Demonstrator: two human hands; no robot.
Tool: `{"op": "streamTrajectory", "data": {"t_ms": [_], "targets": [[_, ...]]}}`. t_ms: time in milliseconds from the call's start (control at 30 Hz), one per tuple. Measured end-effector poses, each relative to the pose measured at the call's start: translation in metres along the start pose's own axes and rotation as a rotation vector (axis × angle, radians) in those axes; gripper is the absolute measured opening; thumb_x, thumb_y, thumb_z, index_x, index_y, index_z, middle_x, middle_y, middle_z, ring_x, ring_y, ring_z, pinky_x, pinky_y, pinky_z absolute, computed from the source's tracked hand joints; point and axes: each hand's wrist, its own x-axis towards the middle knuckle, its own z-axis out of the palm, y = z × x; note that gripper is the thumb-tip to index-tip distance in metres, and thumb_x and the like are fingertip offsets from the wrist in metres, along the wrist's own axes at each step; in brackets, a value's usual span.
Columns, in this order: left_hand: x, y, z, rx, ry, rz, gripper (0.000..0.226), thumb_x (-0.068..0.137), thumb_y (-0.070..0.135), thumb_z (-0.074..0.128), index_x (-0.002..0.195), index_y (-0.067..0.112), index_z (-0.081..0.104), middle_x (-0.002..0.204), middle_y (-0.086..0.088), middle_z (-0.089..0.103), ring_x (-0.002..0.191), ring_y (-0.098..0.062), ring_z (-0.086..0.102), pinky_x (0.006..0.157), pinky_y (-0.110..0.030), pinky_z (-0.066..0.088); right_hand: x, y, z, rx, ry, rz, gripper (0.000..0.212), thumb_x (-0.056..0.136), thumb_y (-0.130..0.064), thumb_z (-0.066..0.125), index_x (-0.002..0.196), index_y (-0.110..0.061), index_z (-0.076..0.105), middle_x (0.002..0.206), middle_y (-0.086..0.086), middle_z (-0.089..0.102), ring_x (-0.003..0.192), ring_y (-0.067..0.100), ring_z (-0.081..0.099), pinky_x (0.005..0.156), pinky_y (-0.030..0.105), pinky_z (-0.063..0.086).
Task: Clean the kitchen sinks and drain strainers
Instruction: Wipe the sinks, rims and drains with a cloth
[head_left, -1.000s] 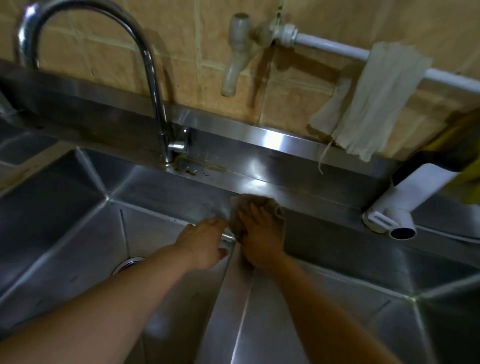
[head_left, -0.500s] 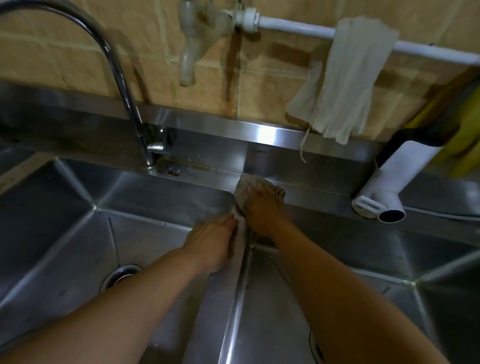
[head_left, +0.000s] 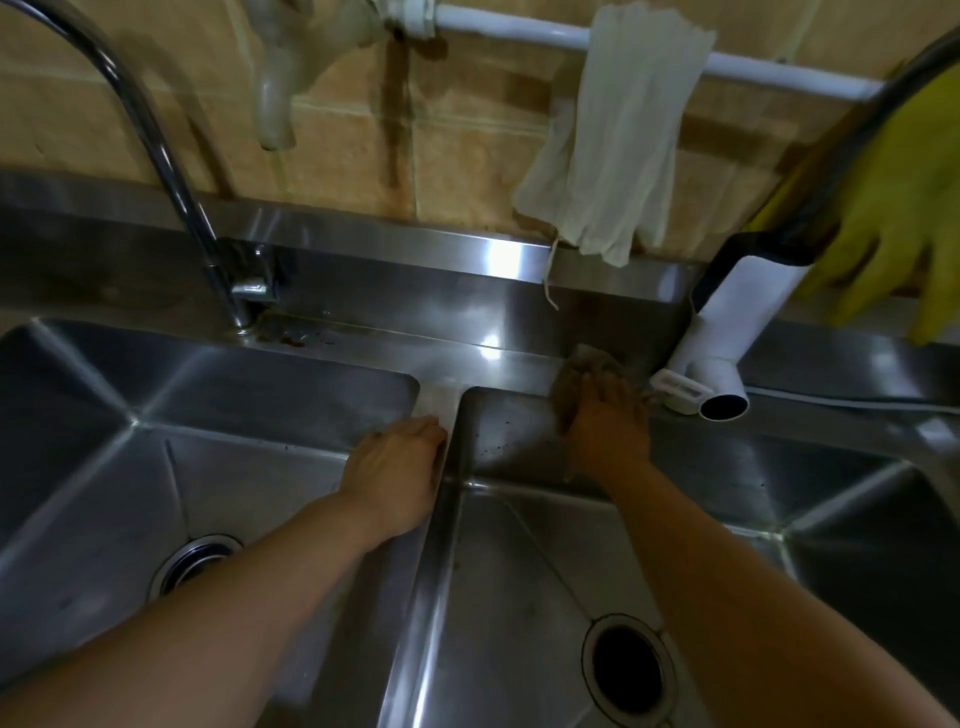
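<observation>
Two steel sinks lie either side of a divider (head_left: 441, 499): the left sink (head_left: 156, 441) with its strainer (head_left: 195, 564) and the right sink (head_left: 519, 571) with its open drain (head_left: 628, 670). Left of the divider, the left hand (head_left: 395, 470) rests flat, fingers straight and holding nothing, while right of it the right hand (head_left: 605, 421) presses a rag (head_left: 576, 369) with straight fingers onto the sink's back rim, just beside a white spout (head_left: 722, 364). Behind the divider a cloth (head_left: 618, 140) hangs over a pipe (head_left: 519, 28), and yellow gloves (head_left: 904, 208) hang farther right.

L hand (head_left: 397, 467) on divider (head_left: 441, 415) btwn sinks, R hand (head_left: 605, 426) on rag (head_left: 582, 374) at back rim
</observation>
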Motion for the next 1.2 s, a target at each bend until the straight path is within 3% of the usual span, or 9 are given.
{"op": "streamTrajectory", "data": {"t_ms": [267, 533, 700, 767, 833, 933, 1033, 1133, 1200], "targets": [[-0.001, 0.001, 0.006, 0.034, 0.043, -0.04, 0.028, 0.091, 0.025, 0.048, 0.117, 0.024, 0.058, 0.129, 0.005, 0.054, 0.12, -0.018, 0.049, 0.095, -0.032, 0.038, 0.004, 0.011, 0.006, 0.023, 0.042, 0.098, 0.07, 0.092, -0.021, 0.058, 0.151, -0.009, 0.022, 0.156, 0.015, 0.018, 0.143, 0.036, 0.013, 0.118, 0.047, 0.012], [-0.001, -0.001, 0.011, 0.058, -0.046, -0.068, 0.05, 0.094, 0.031, 0.047, 0.143, 0.026, 0.038, 0.156, 0.004, 0.026, 0.142, -0.016, 0.025, 0.114, -0.037, 0.023, -0.003, -0.025, 0.014, 0.11, 0.07, -0.129, 0.061, 0.094, -0.021, 0.054, 0.148, -0.013, 0.027, 0.157, 0.01, 0.021, 0.146, 0.025, 0.012, 0.12, 0.034, 0.001], [-0.006, 0.0, 0.008, 0.091, -0.101, -0.062, 0.057, 0.095, 0.03, 0.042, 0.149, 0.027, 0.026, 0.158, 0.006, 0.018, 0.145, -0.017, 0.017, 0.114, -0.041, 0.02, -0.017, -0.07, 0.015, 0.45, -0.063, -0.277, 0.044, 0.094, -0.001, 0.044, 0.138, -0.005, 0.045, 0.149, 0.017, 0.036, 0.141, 0.03, 0.027, 0.117, 0.032, 0.018], [-0.01, 0.001, 0.004, 0.088, -0.1, -0.064, 0.057, 0.094, 0.029, 0.042, 0.148, 0.027, 0.028, 0.158, 0.006, 0.02, 0.144, -0.017, 0.018, 0.112, -0.04, 0.02, -0.029, -0.075, 0.024, 0.55, -0.129, -0.268, 0.045, 0.092, 0.002, 0.044, 0.137, -0.006, 0.048, 0.144, 0.016, 0.043, 0.137, 0.028, 0.034, 0.107, 0.024, 0.026], [-0.018, 0.003, -0.002, 0.109, -0.1, -0.06, 0.053, 0.092, 0.025, 0.043, 0.145, 0.026, 0.036, 0.156, 0.005, 0.026, 0.142, -0.017, 0.024, 0.11, -0.039, 0.024, -0.04, -0.069, 0.035, 0.724, -0.143, -0.15, 0.031, 0.094, -0.002, 0.045, 0.119, -0.012, 0.06, 0.111, 0.007, 0.063, 0.111, 0.024, 0.056, 0.08, 0.01, 0.04], [-0.031, 0.005, -0.013, 0.129, -0.079, -0.044, 0.046, 0.087, 0.014, 0.045, 0.131, 0.025, 0.048, 0.141, 0.006, 0.043, 0.131, -0.019, 0.038, 0.101, -0.036, 0.034, -0.056, -0.057, 0.045, 0.997, -0.087, 0.018, 0.025, 0.093, 0.002, 0.044, 0.092, -0.019, 0.057, 0.079, -0.013, 0.053, 0.076, 0.003, 0.052, 0.061, -0.002, 0.037], [-0.038, 0.008, -0.021, 0.119, -0.065, -0.076, 0.044, 0.087, 0.013, 0.048, 0.127, 0.027, 0.049, 0.136, 0.008, 0.047, 0.127, -0.017, 0.042, 0.099, -0.035, 0.034, -0.063, -0.055, 0.05, 1.172, -0.099, 0.065, 0.019, 0.092, 0.001, 0.05, 0.09, -0.015, 0.06, 0.071, -0.008, 0.056, 0.069, 0.007, 0.056, 0.064, 0.017, 0.045], [-0.045, 0.012, -0.017, 0.144, -0.104, -0.137, 0.05, 0.09, 0.014, 0.048, 0.138, 0.026, 0.042, 0.147, 0.006, 0.038, 0.134, -0.016, 0.035, 0.108, -0.036, 0.026, -0.063, -0.069, 0.043, 1.349, -0.178, 0.044, 0.019, 0.094, -0.006, 0.049, 0.086, -0.019, 0.061, 0.071, -0.005, 0.06, 0.061, 0.004, 0.057, 0.054, 0.015, 0.045], [-0.05, 0.015, -0.008, 0.136, -0.131, -0.182, 0.058, 0.092, 0.016, 0.046, 0.147, 0.025, 0.03, 0.156, 0.006, 0.023, 0.141, -0.016, 0.025, 0.113, -0.036, 0.02, -0.059, -0.083, 0.045, 1.328, -0.253, 0.013, 0.028, 0.097, -0.008, 0.045, 0.118, -0.02, 0.058, 0.1, -0.003, 0.063, 0.085, 0.008, 0.058, 0.072, 0.018, 0.046]]}}
